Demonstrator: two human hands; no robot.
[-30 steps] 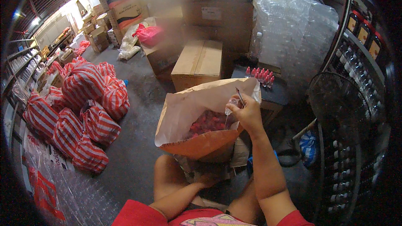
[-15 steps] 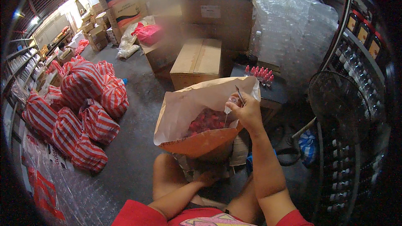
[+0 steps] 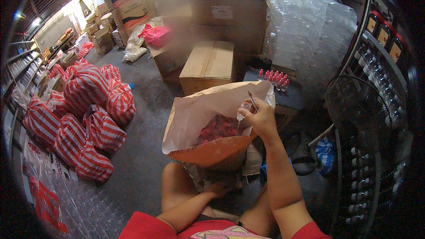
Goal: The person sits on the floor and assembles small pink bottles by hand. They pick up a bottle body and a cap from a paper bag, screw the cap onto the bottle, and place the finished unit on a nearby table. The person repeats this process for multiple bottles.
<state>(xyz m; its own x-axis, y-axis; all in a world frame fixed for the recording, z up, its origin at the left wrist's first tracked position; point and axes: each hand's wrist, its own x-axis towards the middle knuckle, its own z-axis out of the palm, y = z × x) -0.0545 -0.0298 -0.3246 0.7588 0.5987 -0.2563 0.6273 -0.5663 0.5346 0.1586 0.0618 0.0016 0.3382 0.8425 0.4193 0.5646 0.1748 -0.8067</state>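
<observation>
In front of my knees stands a large brown paper sack (image 3: pixel 208 150) with a pale inside, its mouth wide apart. Small red pieces (image 3: pixel 217 128) lie inside it. Over the sack's right side, my right hand (image 3: pixel 262 117) is closed on a small clear plastic piece (image 3: pixel 241 114), perhaps a small bottle. A thin dark-tipped stick like a pen (image 3: pixel 252 100) also sticks up from these fingers. Below the clear piece runs a thin pale line; whether thread or liquid, I cannot make out. My left hand (image 3: pixel 219 189) is low by the sack's base, its fingers in shadow.
Small clear bottles with red caps (image 3: pixel 275 79) stand on a dark table (image 3: pixel 290 99) beyond the sack. A closed carton (image 3: pixel 208 59) sits ahead. Red-and-white striped bags (image 3: pixel 86 84) are heaped at left. A fan (image 3: pixel 356 106) and bottle racks (image 3: pixel 367 186) stand at right.
</observation>
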